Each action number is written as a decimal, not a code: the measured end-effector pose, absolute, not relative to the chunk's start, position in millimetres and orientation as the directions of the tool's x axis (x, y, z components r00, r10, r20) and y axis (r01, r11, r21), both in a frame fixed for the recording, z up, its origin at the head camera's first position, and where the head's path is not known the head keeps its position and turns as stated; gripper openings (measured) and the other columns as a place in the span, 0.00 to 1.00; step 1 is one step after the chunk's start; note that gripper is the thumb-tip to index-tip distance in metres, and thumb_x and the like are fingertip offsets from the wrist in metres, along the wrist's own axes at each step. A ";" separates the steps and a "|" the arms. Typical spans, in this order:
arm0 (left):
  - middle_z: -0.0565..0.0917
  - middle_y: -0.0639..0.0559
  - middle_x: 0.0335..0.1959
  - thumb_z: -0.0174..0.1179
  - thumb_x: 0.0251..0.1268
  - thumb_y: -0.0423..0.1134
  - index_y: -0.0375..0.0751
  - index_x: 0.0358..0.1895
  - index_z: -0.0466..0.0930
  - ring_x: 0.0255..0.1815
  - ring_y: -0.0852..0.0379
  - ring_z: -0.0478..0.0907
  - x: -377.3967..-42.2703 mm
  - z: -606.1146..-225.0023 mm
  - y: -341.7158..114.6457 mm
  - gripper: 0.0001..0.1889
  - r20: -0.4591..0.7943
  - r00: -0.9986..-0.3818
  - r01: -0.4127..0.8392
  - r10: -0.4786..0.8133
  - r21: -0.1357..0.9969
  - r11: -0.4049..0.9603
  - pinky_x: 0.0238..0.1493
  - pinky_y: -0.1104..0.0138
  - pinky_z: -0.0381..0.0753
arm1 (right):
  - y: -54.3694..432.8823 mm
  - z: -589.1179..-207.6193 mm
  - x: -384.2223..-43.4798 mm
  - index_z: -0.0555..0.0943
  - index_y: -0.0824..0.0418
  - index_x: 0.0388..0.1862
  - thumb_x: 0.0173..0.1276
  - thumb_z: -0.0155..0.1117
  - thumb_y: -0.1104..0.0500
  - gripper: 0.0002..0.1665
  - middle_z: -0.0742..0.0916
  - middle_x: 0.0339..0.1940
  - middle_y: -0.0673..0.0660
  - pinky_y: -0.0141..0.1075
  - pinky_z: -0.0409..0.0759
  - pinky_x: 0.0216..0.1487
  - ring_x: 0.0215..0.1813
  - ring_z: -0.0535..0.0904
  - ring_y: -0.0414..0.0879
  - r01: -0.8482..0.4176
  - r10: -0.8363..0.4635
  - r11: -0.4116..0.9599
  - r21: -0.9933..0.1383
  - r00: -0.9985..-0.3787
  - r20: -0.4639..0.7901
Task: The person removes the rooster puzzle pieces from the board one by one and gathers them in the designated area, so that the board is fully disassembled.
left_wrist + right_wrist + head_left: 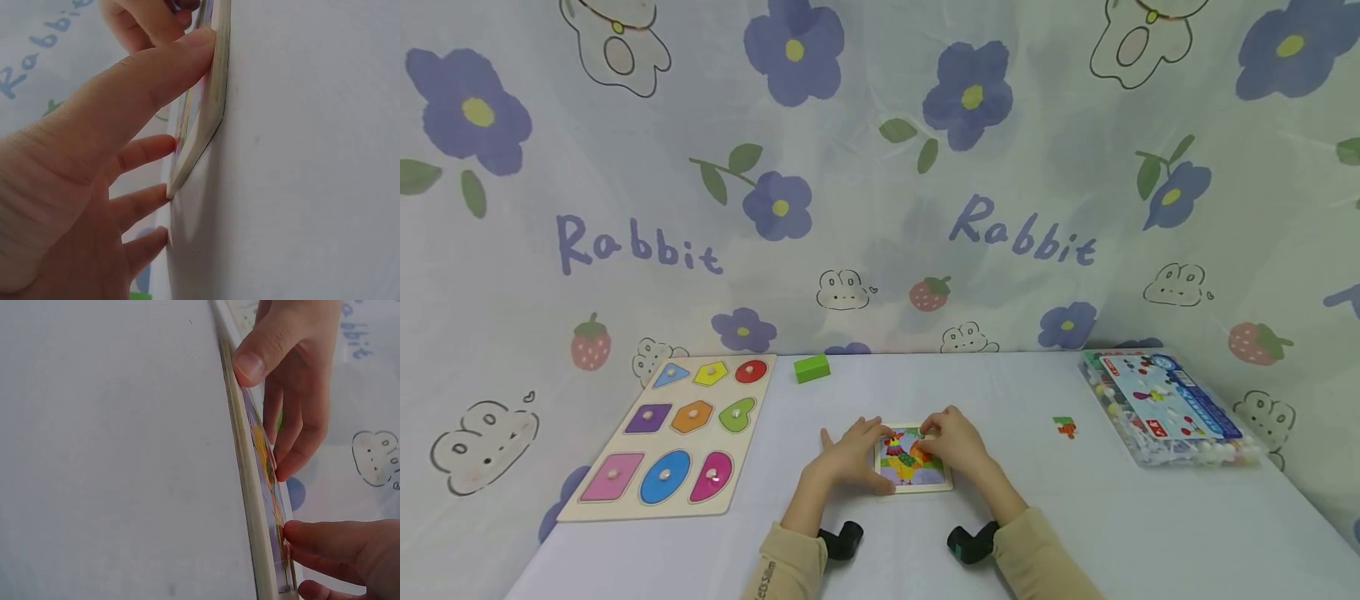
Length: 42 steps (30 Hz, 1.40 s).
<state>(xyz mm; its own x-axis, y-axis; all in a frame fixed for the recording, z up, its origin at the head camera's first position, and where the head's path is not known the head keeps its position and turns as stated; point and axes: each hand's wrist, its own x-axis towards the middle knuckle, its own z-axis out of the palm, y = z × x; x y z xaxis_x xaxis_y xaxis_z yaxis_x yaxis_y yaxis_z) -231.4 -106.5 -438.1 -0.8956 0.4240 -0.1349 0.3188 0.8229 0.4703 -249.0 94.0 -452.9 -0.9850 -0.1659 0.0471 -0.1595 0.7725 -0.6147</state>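
Note:
A small framed puzzle board (917,487) with a colourful rooster picture lies on the white table between both hands. My left hand (850,457) steadies it from the left, with the thumb (194,47) on the near edge and the other fingers spread along the left side. At the upper right of the picture, my right hand (958,443) has its thumb and fingers bent together over the rooster's tail, pinching at a puzzle piece mostly hidden by the fingertips (294,532). A loose orange and green puzzle piece (1065,427) lies on the table to the right.
On the left lies a wooden shape board (706,442) with several coloured knobbed shapes. A green block (812,368) sits near the back edge. At the right is a clear plastic case (1168,398) with a printed cover. Behind the table hangs a patterned cloth (865,208).

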 end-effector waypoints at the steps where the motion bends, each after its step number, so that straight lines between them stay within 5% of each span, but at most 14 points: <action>1: 0.62 0.46 0.69 0.74 0.38 0.52 0.48 0.60 0.69 0.72 0.40 0.50 -231.4 -438.3 -106.4 0.40 -0.134 -0.895 0.319 0.425 0.472 0.822 0.54 0.26 0.33 | 93.6 -453.5 -249.2 0.82 0.58 0.31 0.53 0.71 0.55 0.10 0.73 0.30 0.54 0.34 0.67 0.31 0.30 0.68 0.44 -0.161 -0.167 0.773 -0.614 -0.985 0.047; 15: 0.63 0.44 0.69 0.75 0.37 0.51 0.46 0.56 0.70 0.71 0.35 0.48 -227.9 -436.6 -106.6 0.38 -0.136 -0.900 0.299 0.415 0.502 0.812 0.54 0.26 0.32 | 90.8 -457.1 -249.8 0.78 0.59 0.30 0.53 0.71 0.58 0.10 0.74 0.27 0.52 0.35 0.68 0.32 0.32 0.68 0.45 -0.145 -0.173 0.733 -0.665 -0.985 0.025; 30: 0.60 0.43 0.70 0.73 0.40 0.52 0.54 0.45 0.72 0.71 0.32 0.46 -231.4 -437.3 -107.7 0.27 -0.133 -0.884 0.343 0.448 0.467 0.815 0.51 0.24 0.33 | 92.0 -455.5 -254.2 0.76 0.59 0.28 0.56 0.69 0.58 0.10 0.80 0.26 0.51 0.32 0.73 0.29 0.28 0.73 0.42 -0.118 -0.154 0.628 -0.769 -0.988 0.025; 42: 0.59 0.44 0.70 0.73 0.40 0.51 0.53 0.53 0.71 0.71 0.33 0.45 -232.1 -437.8 -106.5 0.32 -0.142 -0.883 0.337 0.446 0.468 0.817 0.52 0.25 0.33 | 96.6 -449.5 -257.5 0.81 0.61 0.42 0.58 0.64 0.65 0.12 0.81 0.29 0.53 0.32 0.75 0.29 0.31 0.75 0.43 -0.062 -0.096 0.476 -0.877 -0.995 0.018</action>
